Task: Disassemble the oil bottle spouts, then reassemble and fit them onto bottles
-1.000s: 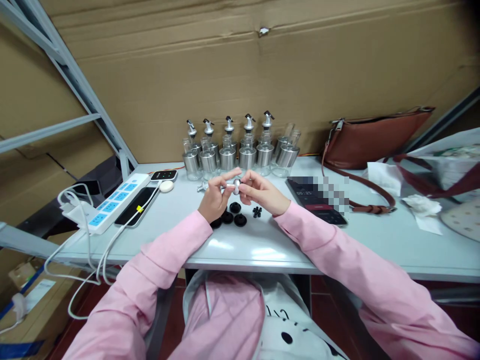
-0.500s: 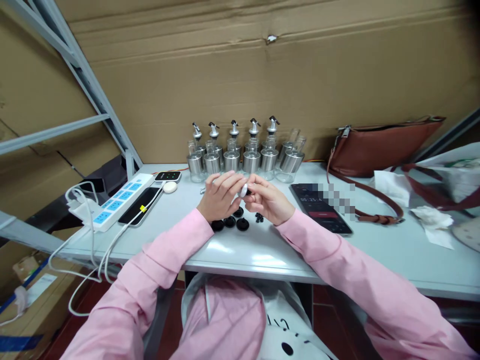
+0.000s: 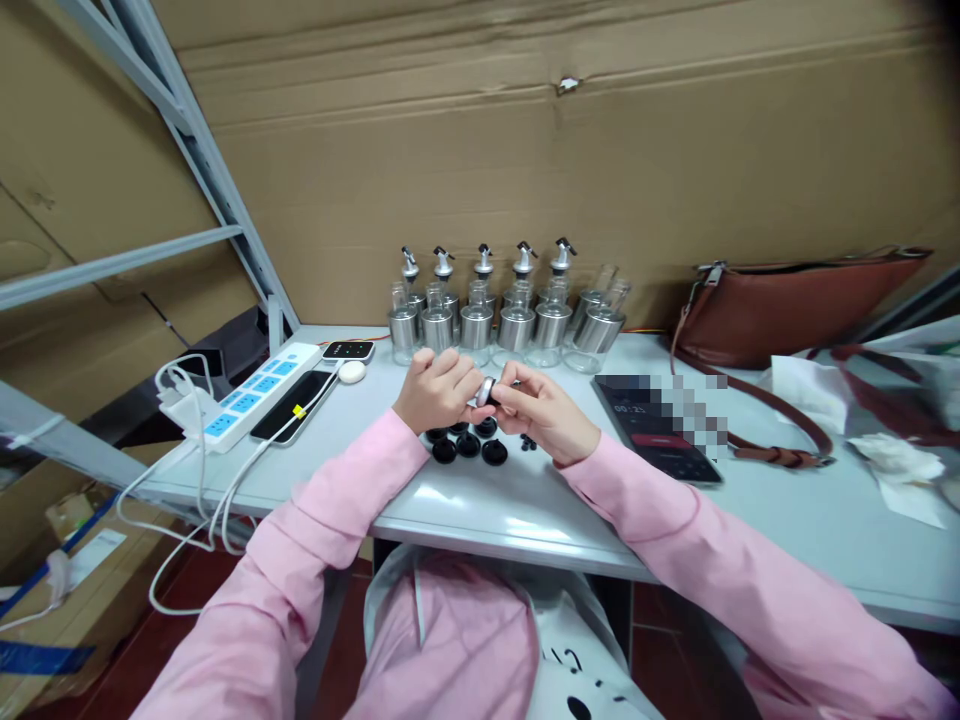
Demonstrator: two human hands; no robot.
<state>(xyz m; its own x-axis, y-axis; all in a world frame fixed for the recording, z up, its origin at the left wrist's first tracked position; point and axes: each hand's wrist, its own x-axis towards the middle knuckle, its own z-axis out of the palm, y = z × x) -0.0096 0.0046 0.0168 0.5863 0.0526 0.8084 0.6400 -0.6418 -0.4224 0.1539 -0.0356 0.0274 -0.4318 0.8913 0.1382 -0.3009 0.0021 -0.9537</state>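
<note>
Over the table, my left hand [image 3: 441, 390] is closed with its fingers curled around one side of a small silver pourer top [image 3: 485, 391]. My right hand [image 3: 547, 410] pinches the other side of it between thumb and forefinger. Much of the piece is hidden by the fingers. Below the hands lie several round black stoppers [image 3: 494, 452], partly covered by my left hand. Some tiny black parts [image 3: 529, 442] are scattered beneath my right hand. Behind stand rows of glass bottles with steel sleeves [image 3: 517, 328]; several in the back row carry silver pourer spouts [image 3: 523, 262].
A white power strip [image 3: 255, 395] with cables, a phone [image 3: 296, 408], a small black device [image 3: 349, 351] and a round white object [image 3: 352, 372] are on the left. To the right lie another phone [image 3: 660, 440], a brown bag [image 3: 795, 305] and crumpled tissues [image 3: 896, 460]. Cardboard backs the table.
My left fingers have curled in from a more stretched pose, and the silver pourer top has turned between the hands. The whole view has shifted slightly, moving the scene rightward.
</note>
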